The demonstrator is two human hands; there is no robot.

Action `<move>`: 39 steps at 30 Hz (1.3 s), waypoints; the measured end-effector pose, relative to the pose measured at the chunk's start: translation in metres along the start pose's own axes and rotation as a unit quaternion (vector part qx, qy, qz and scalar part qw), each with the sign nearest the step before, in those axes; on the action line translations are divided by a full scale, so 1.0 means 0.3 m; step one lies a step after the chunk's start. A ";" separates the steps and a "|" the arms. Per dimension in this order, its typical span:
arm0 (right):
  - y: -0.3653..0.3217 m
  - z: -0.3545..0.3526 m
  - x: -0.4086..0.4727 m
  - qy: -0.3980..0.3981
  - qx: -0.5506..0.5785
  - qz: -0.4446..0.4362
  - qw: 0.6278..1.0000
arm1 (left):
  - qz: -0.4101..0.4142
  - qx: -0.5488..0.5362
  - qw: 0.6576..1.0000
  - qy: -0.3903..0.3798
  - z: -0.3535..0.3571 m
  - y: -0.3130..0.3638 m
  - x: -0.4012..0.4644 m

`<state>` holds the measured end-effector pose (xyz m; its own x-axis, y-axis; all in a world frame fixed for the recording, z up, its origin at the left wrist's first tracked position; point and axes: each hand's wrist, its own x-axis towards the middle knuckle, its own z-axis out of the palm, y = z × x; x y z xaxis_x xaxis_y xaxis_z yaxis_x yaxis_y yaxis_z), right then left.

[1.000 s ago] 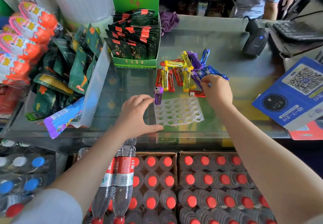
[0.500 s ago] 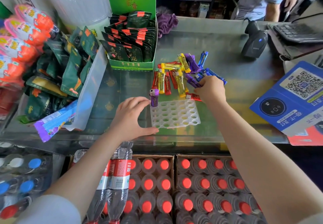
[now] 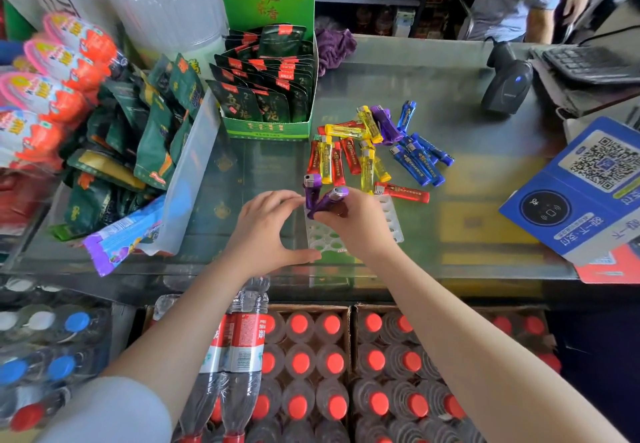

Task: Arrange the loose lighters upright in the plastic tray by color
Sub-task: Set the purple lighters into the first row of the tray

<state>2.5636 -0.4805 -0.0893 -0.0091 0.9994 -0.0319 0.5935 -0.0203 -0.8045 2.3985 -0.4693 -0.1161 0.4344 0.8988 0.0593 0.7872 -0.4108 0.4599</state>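
Note:
A white plastic tray [image 3: 393, 216] with round holes lies on the glass counter. One purple lighter [image 3: 311, 189] stands upright in its far left corner. My right hand [image 3: 356, 223] is over the tray, holding a second purple lighter [image 3: 329, 200] tilted, its base beside the standing one. My left hand [image 3: 266, 228] rests at the tray's left edge, fingers apart, thumb along the front corner. Behind the tray lie loose lighters: red and yellow ones [image 3: 346, 155], blue ones [image 3: 420, 158], purple ones [image 3: 384, 124].
A green display box of dark packets [image 3: 266, 96] stands behind left, snack bags [image 3: 138, 138] at the left. A barcode scanner [image 3: 505, 86] and keyboard [image 3: 588, 62] sit back right, a blue QR sign [image 3: 581, 186] at the right. Crates of bottles [image 3: 311, 366] are below the counter.
My right hand picked a purple lighter from the loose pile and brought it back over the tray beside the standing purple lighter. My left hand stayed at the tray's left edge.

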 end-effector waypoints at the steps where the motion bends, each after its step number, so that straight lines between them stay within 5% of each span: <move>1: -0.002 0.005 0.006 0.001 -0.031 -0.007 1.000 | 0.000 0.000 1.000 -0.002 0.001 -0.002 0.001; 12: -0.048 0.032 0.014 -0.016 -0.251 -0.051 0.966 | 0.002 0.007 1.000 0.001 0.008 -0.014 0.008; 18: -0.022 0.056 0.002 0.050 -0.211 -0.024 0.976 | -0.006 -0.009 1.000 -0.010 0.001 -0.006 0.010; 24: 0.015 -0.080 0.029 -0.029 -0.103 -0.057 0.993 | -0.008 -0.014 0.999 -0.052 -0.028 0.007 0.027; 29: 0.085 -0.209 0.150 0.154 -0.065 0.017 0.986 | -0.012 -0.010 0.998 -0.055 -0.022 0.006 0.046; 34: 0.143 -0.231 0.311 0.195 -0.152 0.041 0.968 | 0.003 0.000 0.999 -0.040 -0.013 -0.012 0.068; 39: 0.177 -0.235 0.430 0.136 -0.298 0.068 0.942 | 0.017 0.007 0.999 -0.031 -0.012 -0.019 0.081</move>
<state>2.6507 -0.3508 -0.0943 0.2581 0.9600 0.1087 0.9219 -0.2111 -0.3249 2.4030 -0.4446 -0.1141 0.4871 0.8731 0.0200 0.7772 -0.4438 0.4461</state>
